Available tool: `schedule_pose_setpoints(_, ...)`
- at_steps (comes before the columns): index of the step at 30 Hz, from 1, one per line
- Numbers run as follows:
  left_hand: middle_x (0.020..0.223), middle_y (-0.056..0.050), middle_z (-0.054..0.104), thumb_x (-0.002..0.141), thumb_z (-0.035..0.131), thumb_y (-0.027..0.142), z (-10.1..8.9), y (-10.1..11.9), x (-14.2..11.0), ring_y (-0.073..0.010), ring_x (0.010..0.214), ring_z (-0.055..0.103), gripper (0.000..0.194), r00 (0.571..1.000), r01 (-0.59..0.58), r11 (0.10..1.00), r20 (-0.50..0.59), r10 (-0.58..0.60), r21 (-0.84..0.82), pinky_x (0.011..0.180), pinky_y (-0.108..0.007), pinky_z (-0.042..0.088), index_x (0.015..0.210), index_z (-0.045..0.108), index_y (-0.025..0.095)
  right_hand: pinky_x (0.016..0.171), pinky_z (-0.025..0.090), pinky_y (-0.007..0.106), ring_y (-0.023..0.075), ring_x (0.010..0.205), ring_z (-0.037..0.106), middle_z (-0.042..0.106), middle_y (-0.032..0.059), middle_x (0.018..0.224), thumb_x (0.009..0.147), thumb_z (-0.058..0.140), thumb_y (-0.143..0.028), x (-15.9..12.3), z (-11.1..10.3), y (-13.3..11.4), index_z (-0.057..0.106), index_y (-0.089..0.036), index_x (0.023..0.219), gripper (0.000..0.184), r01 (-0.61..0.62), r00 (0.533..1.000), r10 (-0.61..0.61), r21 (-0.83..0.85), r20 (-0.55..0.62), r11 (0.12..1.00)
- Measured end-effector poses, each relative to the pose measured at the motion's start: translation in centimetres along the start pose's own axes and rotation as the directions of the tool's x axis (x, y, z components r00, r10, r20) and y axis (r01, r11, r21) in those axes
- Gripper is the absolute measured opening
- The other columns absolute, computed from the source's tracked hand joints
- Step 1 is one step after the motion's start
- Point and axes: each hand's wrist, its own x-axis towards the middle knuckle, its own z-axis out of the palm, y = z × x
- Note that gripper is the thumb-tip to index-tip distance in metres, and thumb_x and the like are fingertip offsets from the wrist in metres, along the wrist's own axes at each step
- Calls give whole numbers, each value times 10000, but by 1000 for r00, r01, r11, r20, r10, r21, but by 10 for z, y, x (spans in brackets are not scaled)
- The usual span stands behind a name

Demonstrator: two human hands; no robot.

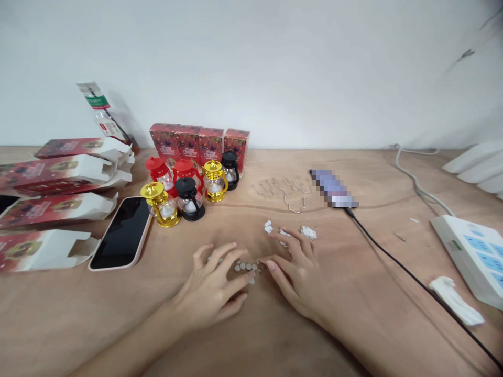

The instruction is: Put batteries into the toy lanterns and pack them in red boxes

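Observation:
Several small round grey discs, like button cells [249, 267], lie in a loose cluster on the wooden table, between my two hands. My left hand [214, 285] reaches in from the left, palm down, its fingers spread over the cluster's left side and partly hiding it. From the right, my right hand [296, 272] rests with fingers apart, thumb and index tip beside the cluster's right edge. Just beyond the right fingers are small white pieces [268, 226] and another white piece [308, 232]. Neither hand visibly grips anything.
Small lanterns in gold [161, 207], red [188, 170] and black [189, 199] stand left of centre, before red boxes [188, 144]. Opened boxes [63, 173] and a phone [122, 233] lie left. Bent wires [293, 201], a cabled phone [334, 188] and a power strip [471, 256] are right.

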Motion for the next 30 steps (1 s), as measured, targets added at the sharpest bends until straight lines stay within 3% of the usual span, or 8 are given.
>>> schedule_pose_setpoints(21, 1218, -113, 563, 865, 506, 249, -2, 0, 2, -297, 1156, 425, 287, 998, -55, 998, 33, 55, 27, 901, -474, 267, 1134, 606, 244, 937, 397, 508, 307, 1202, 411, 584, 84, 1169, 912, 446, -201, 0, -2, 0, 688, -215, 710, 315, 13, 1000, -13, 27, -15, 1000)
schedule_pose_setpoints(30, 1211, -85, 567, 862, 536, 290, 0, 0, 3, -278, 1156, 432, 262, 1000, -27, 1000, 8, 28, -13, 930, -458, 259, 1112, 617, 297, 949, 373, 505, 306, 1200, 404, 578, 76, 1180, 915, 444, -203, 0, -1, 0, 696, -226, 722, 318, 17, 1000, -17, 14, 2, 1000)
